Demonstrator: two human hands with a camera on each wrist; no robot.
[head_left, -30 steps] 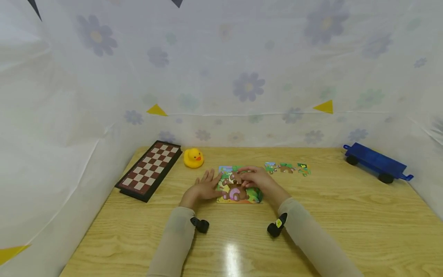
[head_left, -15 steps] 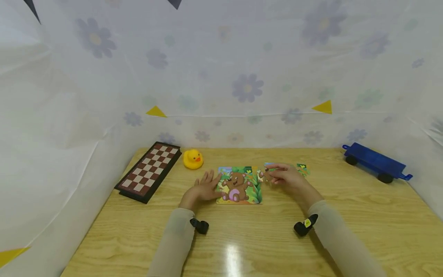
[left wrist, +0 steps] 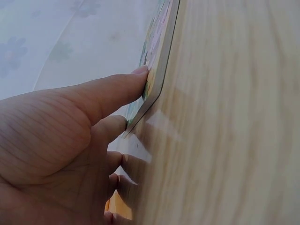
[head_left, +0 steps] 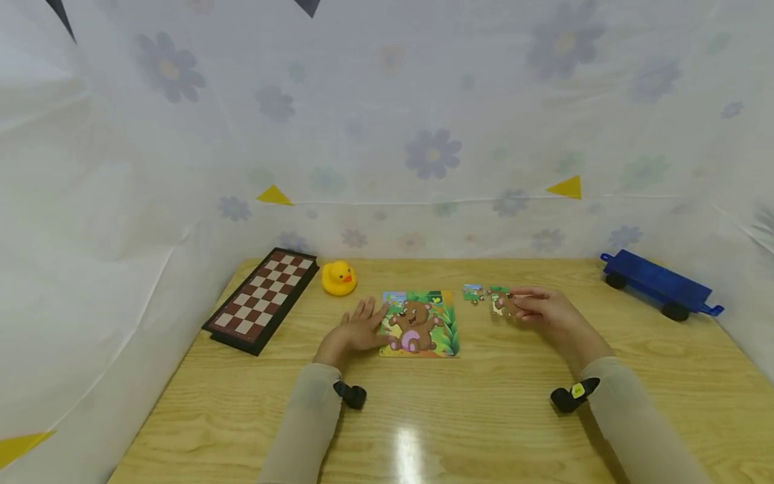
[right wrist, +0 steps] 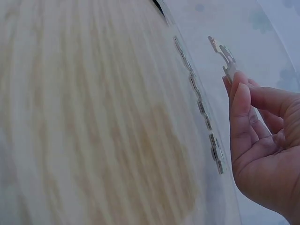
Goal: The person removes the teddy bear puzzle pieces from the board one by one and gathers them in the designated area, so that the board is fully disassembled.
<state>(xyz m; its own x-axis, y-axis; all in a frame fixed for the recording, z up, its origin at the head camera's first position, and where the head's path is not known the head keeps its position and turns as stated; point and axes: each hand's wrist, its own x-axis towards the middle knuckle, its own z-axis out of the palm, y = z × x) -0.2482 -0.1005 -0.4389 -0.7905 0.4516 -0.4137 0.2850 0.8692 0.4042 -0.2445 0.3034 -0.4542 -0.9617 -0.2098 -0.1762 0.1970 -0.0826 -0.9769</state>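
Observation:
A flat puzzle board with a printed brown bear lies at the middle of the table. My left hand rests at its left side, fingers spread; in the left wrist view the thumb touches the board's face near its corner. To the right of the board, my right hand pinches a puzzle piece between thumb and fingers. The right wrist view has this piece held above the table, apart from other pieces lying in a row. One loose puzzle piece shows left of it; others are partly hidden by the hand.
A yellow rubber duck stands behind my left hand. Farther left lies a brown and white checkered board. A blue toy trailer with black wheels is at the far right. A flowered white curtain hangs behind the table.
My right hand has moved right, carrying the puzzle piece from over the board to the loose pieces. The bear picture is now uncovered. My left hand has stayed in place.

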